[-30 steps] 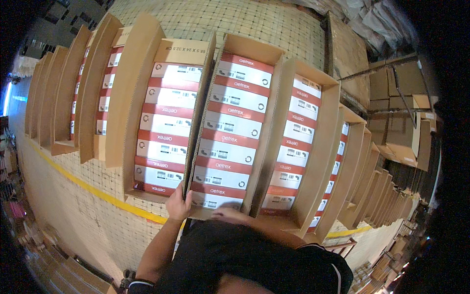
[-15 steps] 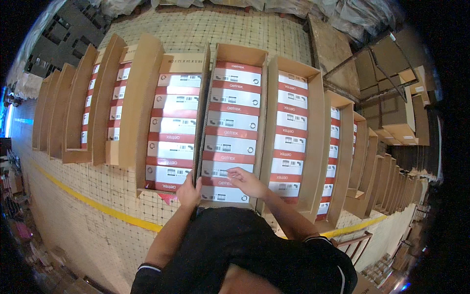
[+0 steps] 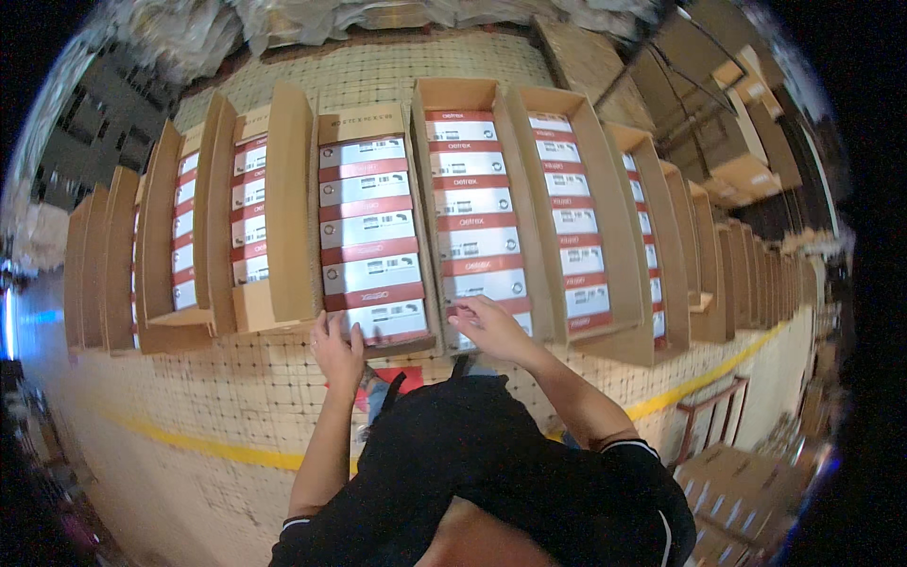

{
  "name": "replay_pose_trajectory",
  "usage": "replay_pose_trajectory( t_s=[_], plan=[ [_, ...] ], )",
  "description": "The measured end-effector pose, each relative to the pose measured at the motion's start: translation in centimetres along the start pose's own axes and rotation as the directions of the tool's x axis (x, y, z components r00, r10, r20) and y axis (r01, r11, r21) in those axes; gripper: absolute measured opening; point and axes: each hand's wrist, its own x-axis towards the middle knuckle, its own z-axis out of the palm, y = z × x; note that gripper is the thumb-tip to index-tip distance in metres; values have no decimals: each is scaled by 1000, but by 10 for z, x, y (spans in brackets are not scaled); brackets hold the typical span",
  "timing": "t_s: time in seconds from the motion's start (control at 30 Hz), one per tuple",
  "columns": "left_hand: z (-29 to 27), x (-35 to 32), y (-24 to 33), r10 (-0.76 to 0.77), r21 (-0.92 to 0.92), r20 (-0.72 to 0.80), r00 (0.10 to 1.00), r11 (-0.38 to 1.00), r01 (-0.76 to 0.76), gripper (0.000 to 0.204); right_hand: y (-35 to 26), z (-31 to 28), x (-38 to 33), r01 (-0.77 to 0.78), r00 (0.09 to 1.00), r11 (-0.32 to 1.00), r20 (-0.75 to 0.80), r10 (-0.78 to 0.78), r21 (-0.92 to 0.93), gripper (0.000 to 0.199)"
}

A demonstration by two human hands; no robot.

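Observation:
A long open cardboard carton (image 3: 357, 123) in front of me holds a row of white and red shoeboxes (image 3: 370, 274). At its near left corner is my left hand (image 3: 337, 352), fingers apart, touching the edge by the closest box. Right of it stands a second open carton (image 3: 458, 92) filled with similar shoeboxes (image 3: 480, 244). My right hand (image 3: 493, 329) hovers low over the near end of that row, its fingers loosely bent and apart with nothing visible in them. Part of the closest box there lies hidden under this hand.
More open cartons of shoeboxes line up on the left (image 3: 248, 123) and the right (image 3: 586, 236), their flaps upright. A yellow floor line (image 3: 227, 452) runs behind me. Plastic-wrapped stacks (image 3: 283, 24) stand beyond, a dark metal frame (image 3: 699, 38) at far right.
My view has shifted left, so the cartons sit farther right and higher. My left hand moved from the wall between the two cartons to the left carton's near left corner.

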Motion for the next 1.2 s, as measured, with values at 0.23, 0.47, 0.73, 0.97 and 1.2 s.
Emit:
replay_pose_trajectory(
  t_s=[0.23, 0.47, 0.73, 0.97, 1.2],
  plan=[
    [-38, -1, -65, 114, -25, 395, 912, 993, -113, 35, -13, 138, -4, -56, 963, 768, -237, -127, -638, 51],
    [-44, 13, -82, 214, 115, 596, 774, 931, -346, 40, -4, 165, -16, -161, 948, 670, -302, -98, -724, 51],
    [-52, 7, -88, 218, 92, 710, 669, 914, -395, 34, 11, 150, 25, -64, 997, 221, -52, 63, -973, 17],
    [-49, 11, -103, 297, 22, 711, 638, 897, -442, 30, 9, 140, 10, -6, 998, 325, 14, 59, -946, 27],
    [-46, 22, -115, 391, -118, 733, 557, 879, -462, 36, 23, 113, 17, 228, 974, 408, 206, -97, -884, 41]
  ],
)
